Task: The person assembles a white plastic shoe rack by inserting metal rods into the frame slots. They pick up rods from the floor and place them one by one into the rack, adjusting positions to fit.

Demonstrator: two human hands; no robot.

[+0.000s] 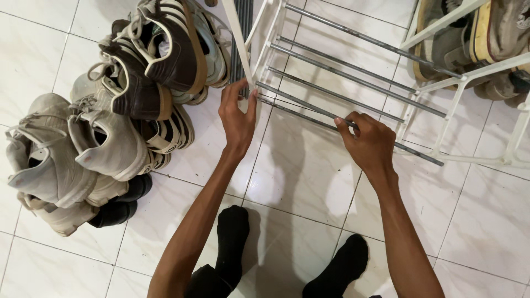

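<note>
the left hand [237, 118] rests at the near corner of a white shoe rack [458, 83], its fingers held close together and pressed against the joint where a white post [238, 41] meets the end of the nearest grey metal rod [309, 114]; the thumb lies against the rod's tip, and i cannot tell whether the hand truly grips anything there. the right hand [369, 144] is curled shut around that same rod further along, fingers wrapped over the top and knuckles toward the camera. the rod runs slanting from the left hand's corner down to the right, ending free near the white side frame [441, 144]. behind it lie several more grey rods [353, 77], roughly parallel, forming the rack's low shelf just above the white tiled floor [309, 182]. to the left of the rack, well apart from the right hand but near the left one, is a heap of shoes [110, 121]: pale grey sneakers at the bottom left, dark brown ones with white stripes stacked above, and a black pair [118, 207] tucked beneath. more worn shoes [480, 38] sit in the rack's upper right part. two feet in black socks [232, 237] stand on the tiles at the bottom. no packages, labels or signs can be made out.
</note>
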